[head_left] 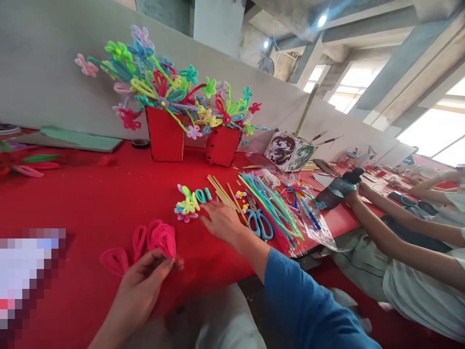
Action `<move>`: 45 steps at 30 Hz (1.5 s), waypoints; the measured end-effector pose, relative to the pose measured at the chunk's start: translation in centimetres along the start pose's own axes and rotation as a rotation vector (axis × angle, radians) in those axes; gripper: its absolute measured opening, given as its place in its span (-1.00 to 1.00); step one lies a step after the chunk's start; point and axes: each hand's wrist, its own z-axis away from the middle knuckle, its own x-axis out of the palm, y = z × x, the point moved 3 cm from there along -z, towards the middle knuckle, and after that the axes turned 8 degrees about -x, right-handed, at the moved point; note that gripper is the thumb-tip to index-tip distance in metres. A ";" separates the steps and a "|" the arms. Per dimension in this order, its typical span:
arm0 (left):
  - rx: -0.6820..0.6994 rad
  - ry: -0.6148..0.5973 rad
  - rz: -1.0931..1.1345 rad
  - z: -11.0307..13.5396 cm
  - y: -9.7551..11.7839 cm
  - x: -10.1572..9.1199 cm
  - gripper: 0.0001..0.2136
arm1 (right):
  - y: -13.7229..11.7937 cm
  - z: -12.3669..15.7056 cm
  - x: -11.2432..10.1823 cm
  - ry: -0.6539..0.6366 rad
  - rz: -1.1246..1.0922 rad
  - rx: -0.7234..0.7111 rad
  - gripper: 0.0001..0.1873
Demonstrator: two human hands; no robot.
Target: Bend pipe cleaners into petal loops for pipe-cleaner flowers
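My left hand (pixel 145 278) is closed, pinching a bunch of looped pink pipe cleaners (pixel 162 237) above the table. My right hand (pixel 223 220) reaches forward with its fingers stretched out and thumb apart, low over the table. Its fingertips are beside a teal coiled pipe cleaner (pixel 201 195); whether they touch it I cannot tell. Just left of them lies a small pile of pipe-cleaner flowers (pixel 187 206) in yellow, green and blue. Thin wooden sticks (pixel 221 191) and blue-handled scissors (pixel 259 224) are on the other side of that hand.
Two red boxes (pixel 167 138) filled with pipe-cleaner flowers stand against the wall. Loose colourful pipe cleaners (pixel 271 208) lie right of the scissors. A co-worker's hands hold a dark bottle (pixel 336 191) at the right. A pixelated object (pixel 25 276) is at the left edge.
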 end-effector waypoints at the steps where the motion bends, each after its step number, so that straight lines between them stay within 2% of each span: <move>1: 0.001 -0.010 -0.002 -0.1 -0.1 -0.1 -0.73 | -0.5 -0.8 0.2 0.010 0.013 -0.004 -0.61; 4: 0.002 -0.056 0.010 -0.2 -0.4 -0.3 -0.76 | -1.4 -2.5 0.8 0.011 0.037 0.021 -0.55; 11: 0.043 -0.108 0.023 -0.4 -0.6 -0.6 -0.85 | -1.5 -4.7 1.7 -0.028 0.018 0.015 -0.70; 19: 0.092 -0.120 0.043 0.0 -0.4 -0.2 -0.87 | -4.2 -7.8 2.1 0.020 -0.061 -0.022 -0.68; 22: 0.088 -0.106 0.062 -0.1 -0.8 -0.4 -0.85 | -4.5 -8.0 2.0 0.013 -0.108 -0.067 -0.71; 27: 0.050 -0.144 0.060 -0.6 -1.3 -0.9 -0.84 | -2.0 -4.9 0.6 0.077 -0.193 -0.025 -0.71; 30: 0.004 -0.130 0.090 -0.6 -1.4 -0.9 -0.79 | -0.9 -1.6 0.3 0.134 -0.451 0.039 -0.74; 32: -0.007 -0.108 0.093 -0.4 -1.2 -0.8 -0.76 | -1.5 0.7 0.6 0.155 -0.664 0.066 -0.76; 36: 0.046 -0.126 0.015 -0.4 -1.1 -0.6 -0.78 | -4.4 3.8 1.3 0.202 -0.925 -0.079 -0.81; 39: 0.088 -0.163 -0.032 -0.6 -1.3 -0.6 -0.80 | -5.6 4.7 1.9 0.271 -1.069 -0.083 -0.86; 45: 0.105 -0.191 -0.093 -0.7 -1.4 -0.6 -0.80 | -5.9 4.9 2.8 0.384 -1.199 -0.032 -0.88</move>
